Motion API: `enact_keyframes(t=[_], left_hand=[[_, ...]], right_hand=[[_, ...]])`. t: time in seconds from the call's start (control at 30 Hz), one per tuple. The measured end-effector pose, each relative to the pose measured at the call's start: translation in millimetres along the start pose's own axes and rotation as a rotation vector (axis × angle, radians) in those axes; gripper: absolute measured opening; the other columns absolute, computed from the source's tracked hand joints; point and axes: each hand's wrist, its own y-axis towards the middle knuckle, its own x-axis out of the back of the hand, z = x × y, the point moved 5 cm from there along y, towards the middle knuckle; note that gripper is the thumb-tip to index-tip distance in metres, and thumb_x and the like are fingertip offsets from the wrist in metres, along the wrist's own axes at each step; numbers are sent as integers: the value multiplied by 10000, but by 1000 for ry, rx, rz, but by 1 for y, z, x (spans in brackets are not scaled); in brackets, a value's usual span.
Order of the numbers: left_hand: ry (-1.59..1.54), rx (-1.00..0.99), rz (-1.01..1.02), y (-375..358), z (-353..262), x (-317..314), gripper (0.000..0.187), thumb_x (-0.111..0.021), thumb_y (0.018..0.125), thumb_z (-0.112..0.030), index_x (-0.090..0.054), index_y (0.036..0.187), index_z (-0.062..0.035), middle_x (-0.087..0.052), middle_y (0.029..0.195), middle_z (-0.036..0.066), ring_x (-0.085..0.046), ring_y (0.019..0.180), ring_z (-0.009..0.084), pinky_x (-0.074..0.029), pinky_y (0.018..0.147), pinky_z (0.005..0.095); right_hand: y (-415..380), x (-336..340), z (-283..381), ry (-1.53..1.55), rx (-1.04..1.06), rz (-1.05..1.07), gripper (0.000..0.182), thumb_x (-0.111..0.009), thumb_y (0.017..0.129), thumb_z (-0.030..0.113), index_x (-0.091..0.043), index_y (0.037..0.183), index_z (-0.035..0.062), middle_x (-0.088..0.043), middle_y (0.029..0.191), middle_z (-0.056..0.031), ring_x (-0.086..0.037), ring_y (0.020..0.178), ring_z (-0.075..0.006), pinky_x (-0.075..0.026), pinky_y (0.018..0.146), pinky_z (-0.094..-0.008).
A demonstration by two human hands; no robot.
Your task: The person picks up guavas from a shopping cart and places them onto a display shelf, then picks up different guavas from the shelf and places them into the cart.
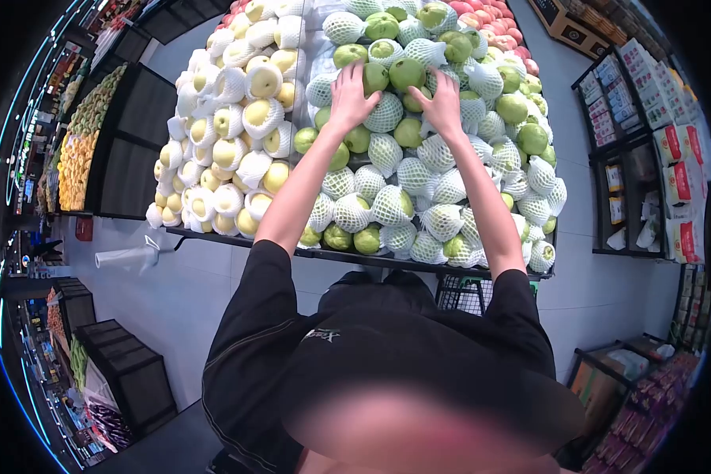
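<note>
Both of my hands reach over a sloped heap of green guavas, many of them in white foam nets. My left hand (353, 98) rests with fingers stretched and thumb apart against the left side of a bare guava (376, 77). To the right, my right hand (442, 104) lies with its fingers spread, its thumb by a partly hidden guava (412, 101). A large bare guava (407, 73) sits between the two hands. Below them is a foam-netted guava (385, 113). Neither hand has visibly lifted a fruit; the undersides of the fingers are hidden.
Yellow pears (258, 111) in foam nets fill the left of the stand, past a divider. Red fruit (494, 24) lies at the back. A black rim (355, 257) edges the front. A plastic bag roll (126, 258) is at left, packaged goods (679, 189) at right.
</note>
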Motion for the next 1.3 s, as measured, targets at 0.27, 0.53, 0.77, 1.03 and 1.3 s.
enact_keyframes(t=[0.27, 0.53, 0.77, 1.03, 1.3], left_hand=[[-680, 140, 185, -184, -92, 34, 576, -699, 893, -109, -483, 1423, -40, -648, 1085, 119, -641, 986, 234, -515, 902, 372], [-892, -22, 847, -339, -132, 18, 93, -802, 827, -148, -758, 839, -66, -671, 739, 58, -627, 719, 226, -496, 716, 347], [-854, -257, 1070, -379, -108, 0, 371, -479, 1035, -153, -755, 827, -19, -644, 700, 115, -614, 757, 304, -452, 755, 403], [-705, -353, 1180, -441, -88, -33, 297, -579, 925, -34, -674, 1206, -20, -657, 971, 149, -652, 956, 344, -510, 882, 418], [-598, -267, 1296, -424, -143, -51, 270, -737, 901, -174, -729, 1143, -57, -573, 588, 122, -565, 531, 236, -483, 604, 360]], right_hand=[[-168, 103, 23, 762, -522, -5, 326, -609, 992, 127, -571, 1296, 15, -675, 1098, -70, -628, 1004, -158, -484, 934, -317], [-402, 130, 44, 715, -871, 1, 190, -382, 688, -110, -454, 590, 36, -494, 604, -48, -436, 555, -100, -313, 515, -251], [-579, 153, 44, 158, -1242, 277, 122, -593, 883, 138, -663, 892, 38, -592, 726, 4, -529, 677, -103, -436, 625, -284], [-839, 227, 104, 217, -1889, -715, 349, -581, 893, 58, -636, 1237, 48, -672, 988, -42, -643, 833, -141, -519, 755, -273], [-853, 245, 117, 133, -1780, -940, 337, -679, 948, 215, -647, 1199, -7, -686, 894, -43, -655, 772, -126, -519, 680, -242]])
